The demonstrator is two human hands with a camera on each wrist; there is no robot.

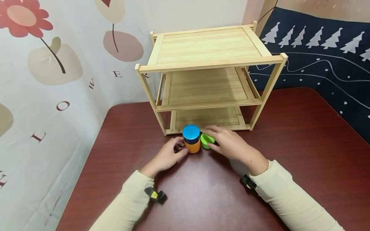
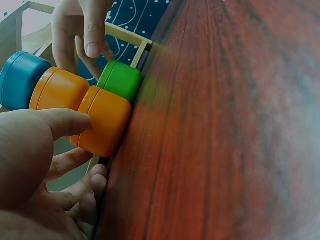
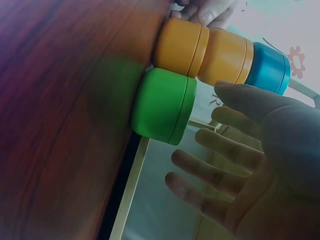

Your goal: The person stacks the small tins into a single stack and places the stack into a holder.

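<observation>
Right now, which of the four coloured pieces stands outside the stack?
The green piece stands on the table, beside the stack; the blue piece sits on the upper orange piece, above the lower orange piece.

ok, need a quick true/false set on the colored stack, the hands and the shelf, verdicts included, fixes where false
1. The blue piece tops the stack. True.
2. The green piece stands on the table beside the stack. True.
3. The stack has just one orange layer. False: it has two, a lower orange piece and an upper orange piece.
4. The right hand grips the blue piece. False: it is by the green piece, fingers extended.
5. In the head view, the shelf stands behind the stack. True.
6. The shelf has two boards. False: three.
</observation>
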